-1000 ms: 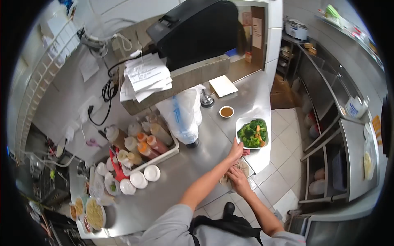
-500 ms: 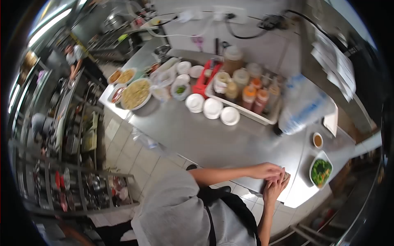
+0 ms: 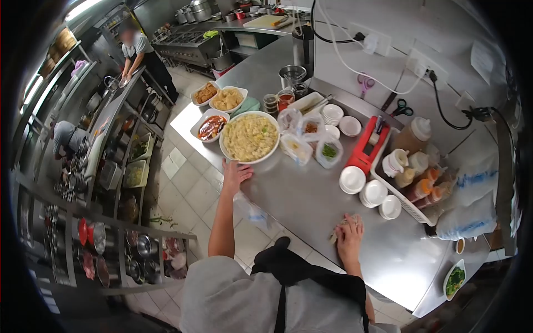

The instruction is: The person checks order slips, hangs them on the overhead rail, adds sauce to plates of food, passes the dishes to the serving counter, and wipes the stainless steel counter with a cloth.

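Note:
My left hand (image 3: 237, 175) has its fingers spread at the near side of a large white bowl (image 3: 223, 151) heaped with pale yellow food (image 3: 251, 137). Whether the fingertips touch the bowl is hard to tell. Out over the steel table (image 3: 300, 194), my right hand (image 3: 350, 240) presses down on a crumpled light cloth (image 3: 334, 235), its fingers curled over it. Beside the large bowl are a dish of red-sauced food (image 3: 211, 127), a bowl of golden pieces (image 3: 227, 99) and a smaller dish of browned pieces (image 3: 205, 93).
Stacks of small white dishes (image 3: 373, 193) stand by a red tape dispenser (image 3: 366, 145) and a white basket of sauce bottles (image 3: 403, 200). Plastic bags of toppings (image 3: 328, 151) sit behind. A green vegetable dish (image 3: 455, 280) is far right. A person (image 3: 139, 55) works at another counter.
My hands were together at the table's right end and are now apart. My left hand has reached to the large bowl; the right is on the table with the cloth. The view has turned left.

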Demonstrator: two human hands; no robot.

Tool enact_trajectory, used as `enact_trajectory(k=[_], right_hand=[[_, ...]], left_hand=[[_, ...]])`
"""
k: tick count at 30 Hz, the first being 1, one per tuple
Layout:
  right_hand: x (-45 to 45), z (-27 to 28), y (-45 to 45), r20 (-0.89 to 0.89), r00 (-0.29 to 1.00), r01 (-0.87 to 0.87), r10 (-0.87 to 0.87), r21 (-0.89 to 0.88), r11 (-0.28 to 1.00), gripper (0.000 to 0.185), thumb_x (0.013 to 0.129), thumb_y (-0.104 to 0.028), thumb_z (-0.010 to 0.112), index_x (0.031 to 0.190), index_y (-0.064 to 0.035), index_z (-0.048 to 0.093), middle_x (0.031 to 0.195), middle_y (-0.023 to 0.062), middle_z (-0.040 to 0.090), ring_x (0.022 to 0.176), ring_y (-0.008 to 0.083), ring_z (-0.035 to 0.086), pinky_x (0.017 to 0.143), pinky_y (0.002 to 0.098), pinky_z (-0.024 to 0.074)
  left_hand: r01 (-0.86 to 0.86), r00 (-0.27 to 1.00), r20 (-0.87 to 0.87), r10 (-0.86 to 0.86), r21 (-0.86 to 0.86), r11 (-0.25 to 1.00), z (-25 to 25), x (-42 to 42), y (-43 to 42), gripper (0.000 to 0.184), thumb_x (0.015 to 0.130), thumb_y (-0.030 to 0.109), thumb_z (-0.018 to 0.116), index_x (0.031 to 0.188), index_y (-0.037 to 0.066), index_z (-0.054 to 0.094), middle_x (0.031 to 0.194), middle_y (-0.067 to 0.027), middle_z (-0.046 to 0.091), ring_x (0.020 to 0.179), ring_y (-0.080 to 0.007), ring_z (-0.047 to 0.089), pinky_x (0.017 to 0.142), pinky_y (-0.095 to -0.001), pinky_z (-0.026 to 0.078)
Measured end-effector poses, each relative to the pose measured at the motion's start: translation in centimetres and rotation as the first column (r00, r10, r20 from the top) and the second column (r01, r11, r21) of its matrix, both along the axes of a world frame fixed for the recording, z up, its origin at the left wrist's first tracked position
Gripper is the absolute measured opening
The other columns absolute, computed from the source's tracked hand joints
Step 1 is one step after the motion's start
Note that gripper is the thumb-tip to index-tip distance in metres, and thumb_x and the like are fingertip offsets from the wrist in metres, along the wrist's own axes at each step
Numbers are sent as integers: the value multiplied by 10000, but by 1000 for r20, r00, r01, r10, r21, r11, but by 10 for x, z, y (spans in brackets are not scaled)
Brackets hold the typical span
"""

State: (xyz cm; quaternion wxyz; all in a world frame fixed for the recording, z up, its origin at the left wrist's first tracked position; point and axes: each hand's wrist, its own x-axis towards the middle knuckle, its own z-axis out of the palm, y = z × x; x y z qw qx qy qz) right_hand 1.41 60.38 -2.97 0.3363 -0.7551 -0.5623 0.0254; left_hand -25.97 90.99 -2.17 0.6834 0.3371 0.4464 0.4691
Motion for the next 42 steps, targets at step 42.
enact_trajectory(k=[42], right_hand=[[-68,-18,-84,-232,-739,592,633,225,774,377,928,-276,334,1178,-17,444,1162,143,514,1047,304,531,900,444,447]], left_hand=[[877,417,57,-907,-286,385,45,77,-229,755,732,-62,354,1373,206,61,1231,-147,361,1003,-285,522,695,-382,541]])
